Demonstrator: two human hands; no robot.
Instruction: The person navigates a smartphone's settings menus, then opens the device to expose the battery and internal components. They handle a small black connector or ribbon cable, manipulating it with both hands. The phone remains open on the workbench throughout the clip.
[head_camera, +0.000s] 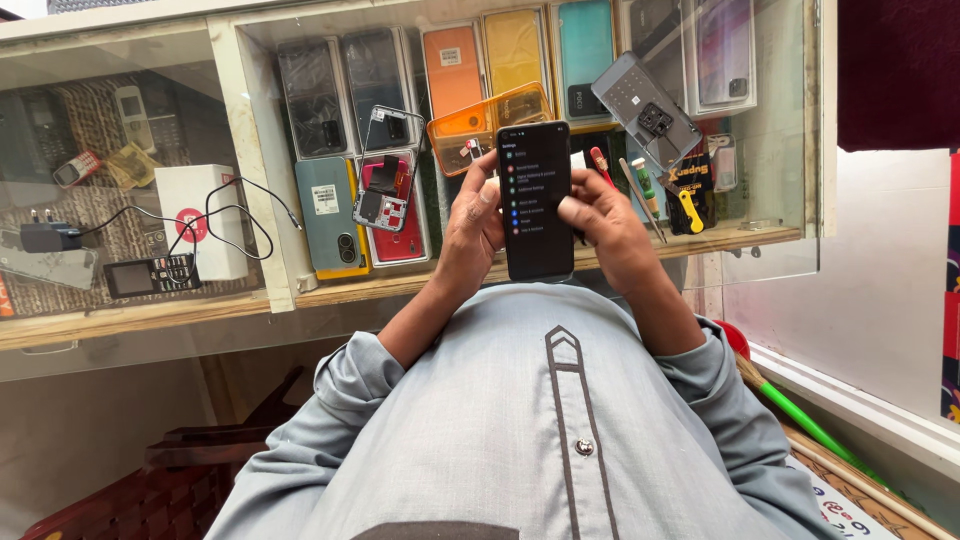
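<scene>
phone (535, 200) upright at frame centre, long axis vertical, screen facing you | your left hand (472, 225) wraps its left edge, fingers curled shut on it | your right hand (610, 230) grips the right edge, thumb on screen | glass counter (250, 300) behind

Even, soft daylight; brightest on white wall (880, 290) at right. Faint glare on glass counter (760, 262). Sharp focus throughout, slight wide-angle bending at edges.
</scene>
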